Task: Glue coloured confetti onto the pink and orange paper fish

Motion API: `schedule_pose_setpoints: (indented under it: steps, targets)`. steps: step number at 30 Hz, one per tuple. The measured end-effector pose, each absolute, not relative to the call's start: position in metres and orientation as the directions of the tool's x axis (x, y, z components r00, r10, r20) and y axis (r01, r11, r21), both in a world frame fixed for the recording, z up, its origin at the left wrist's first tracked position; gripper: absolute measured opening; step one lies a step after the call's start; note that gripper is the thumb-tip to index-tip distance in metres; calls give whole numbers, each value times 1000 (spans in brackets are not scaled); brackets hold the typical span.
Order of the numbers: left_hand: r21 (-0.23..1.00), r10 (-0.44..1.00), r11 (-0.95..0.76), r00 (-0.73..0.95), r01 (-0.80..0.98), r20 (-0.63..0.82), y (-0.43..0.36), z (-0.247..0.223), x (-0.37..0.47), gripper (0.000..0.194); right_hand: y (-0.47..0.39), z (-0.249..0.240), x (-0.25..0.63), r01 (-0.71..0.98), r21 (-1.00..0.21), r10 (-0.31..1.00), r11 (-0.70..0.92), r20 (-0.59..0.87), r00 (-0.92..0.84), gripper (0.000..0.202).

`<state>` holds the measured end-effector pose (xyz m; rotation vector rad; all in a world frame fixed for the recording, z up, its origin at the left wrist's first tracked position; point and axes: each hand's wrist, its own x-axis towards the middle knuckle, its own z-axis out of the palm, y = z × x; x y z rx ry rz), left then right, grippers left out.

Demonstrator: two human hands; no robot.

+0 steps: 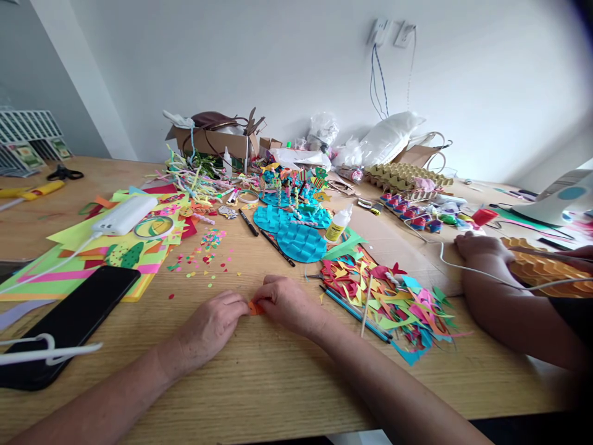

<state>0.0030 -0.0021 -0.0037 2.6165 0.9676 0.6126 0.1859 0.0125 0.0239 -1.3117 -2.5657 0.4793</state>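
Observation:
A small orange paper piece (255, 308) lies between my two hands, low over the wooden table (273, 371). My left hand (215, 321) pinches its left end, fingers pressed together. On the other side, my right hand (290, 306) has its fingers closed on the right end. Tiny coloured paper bits (210, 244) are scattered beyond my left hand. Past my right hand lie blue woven paper ovals (301, 242) and a glue bottle (338, 224). A heap of colourful paper scraps (384, 296) is to the right, with pens (356, 314) along its near edge.
At the left are stacked coloured sheets (92, 247), a white power bank (125, 215) and a black phone (74, 321). Another person's arm (495, 296) reaches in at the right, near orange egg-carton trays (546, 266). A white cable (477, 278) crosses there. Boxes and bags line the wall.

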Motion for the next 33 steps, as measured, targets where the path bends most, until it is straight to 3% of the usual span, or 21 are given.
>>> schedule_pose_setpoints:
  steps: [22,33]
  targets:
    - [397,658,-747,680,533,324,-2,-2,4,30,17,21,188,721,-457,833,520,84,-547,24]
    - [390,661,-744,682,543,311,-2,-2,5,31,16,15,189,720,-421,814,551,81,-575,23]
